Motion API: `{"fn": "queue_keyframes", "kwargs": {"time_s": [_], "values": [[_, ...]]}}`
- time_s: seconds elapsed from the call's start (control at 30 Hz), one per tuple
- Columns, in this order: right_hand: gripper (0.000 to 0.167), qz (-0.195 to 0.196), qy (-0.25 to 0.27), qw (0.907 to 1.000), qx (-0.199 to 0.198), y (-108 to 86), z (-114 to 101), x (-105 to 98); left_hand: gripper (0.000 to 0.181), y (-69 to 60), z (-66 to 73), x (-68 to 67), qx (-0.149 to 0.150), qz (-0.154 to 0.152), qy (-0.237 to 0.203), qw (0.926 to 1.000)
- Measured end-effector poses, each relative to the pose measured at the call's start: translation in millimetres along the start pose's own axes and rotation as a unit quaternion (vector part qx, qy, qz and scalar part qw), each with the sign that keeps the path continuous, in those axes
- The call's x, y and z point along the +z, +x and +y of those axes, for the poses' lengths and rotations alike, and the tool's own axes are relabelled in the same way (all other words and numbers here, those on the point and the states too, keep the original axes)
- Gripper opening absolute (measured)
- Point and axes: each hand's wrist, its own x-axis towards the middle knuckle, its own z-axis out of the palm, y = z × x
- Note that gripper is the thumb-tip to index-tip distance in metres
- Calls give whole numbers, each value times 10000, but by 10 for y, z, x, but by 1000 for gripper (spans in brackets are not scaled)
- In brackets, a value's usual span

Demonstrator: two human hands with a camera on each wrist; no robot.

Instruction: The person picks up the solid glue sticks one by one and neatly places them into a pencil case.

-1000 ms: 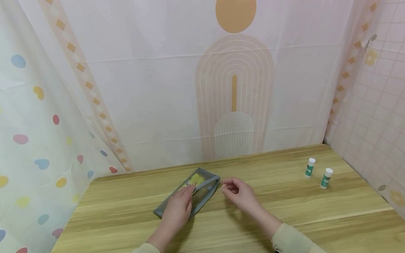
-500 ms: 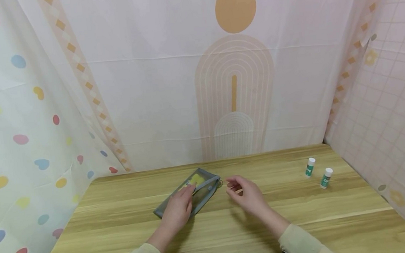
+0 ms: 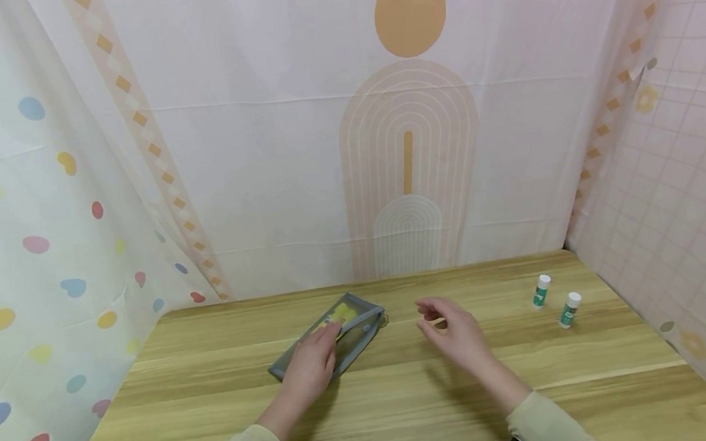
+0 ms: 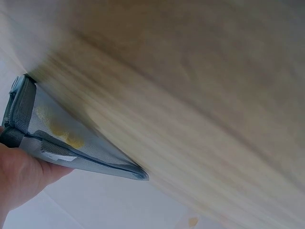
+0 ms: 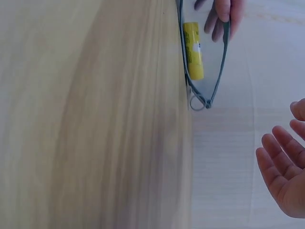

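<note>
A grey mesh zip pouch [image 3: 301, 345] lies at a slant on the table, its zip side parted. Through the gap, the right wrist view shows a yellow glue stick [image 5: 193, 50] inside. My left hand [image 3: 308, 368] holds the pouch by one edge of its mouth, fingers on one side and thumb on the other. In the left wrist view, the mesh pouch [image 4: 62, 126] sits above the thumb. To the right of the pouch's zip ring [image 5: 197, 103], my right hand [image 3: 457, 330] hovers with loosely bent fingers, touching nothing.
Two glue sticks with white caps and green labels, a rear one [image 3: 540, 291] and a front one [image 3: 569, 310], stand upright at the right of the wooden table [image 3: 194, 416]. Patterned curtains [image 3: 274, 185] enclose the table at the back and sides.
From beside the zip ring, my right hand has drawn away to the right and its fingers have spread apart. My left hand and the pouch stay where they were.
</note>
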Motion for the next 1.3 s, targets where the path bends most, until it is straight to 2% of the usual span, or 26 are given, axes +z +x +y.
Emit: {"fn": "queue_keyframes", "kwargs": {"time_s": [0.17,0.47,0.8,1.03,1.3], "values": [[34,51,-458,9988,-179,-19,43,-124,41,0,1,-1,-41,-7,-17,10000],[36,127,-854,9955,-379,-111,169,-320,39,-1,7,1,-81,28,42,10000],[38,230,-1131,9928,-312,-222,271,-588,40,-7,23,-15,-151,-13,81,9999],[37,378,-1548,9864,-399,-311,393,-793,40,-7,29,-17,-137,-6,80,9999],[40,678,-1861,9775,-726,-377,498,-1021,40,-1,24,-22,-84,17,65,9999]]}}
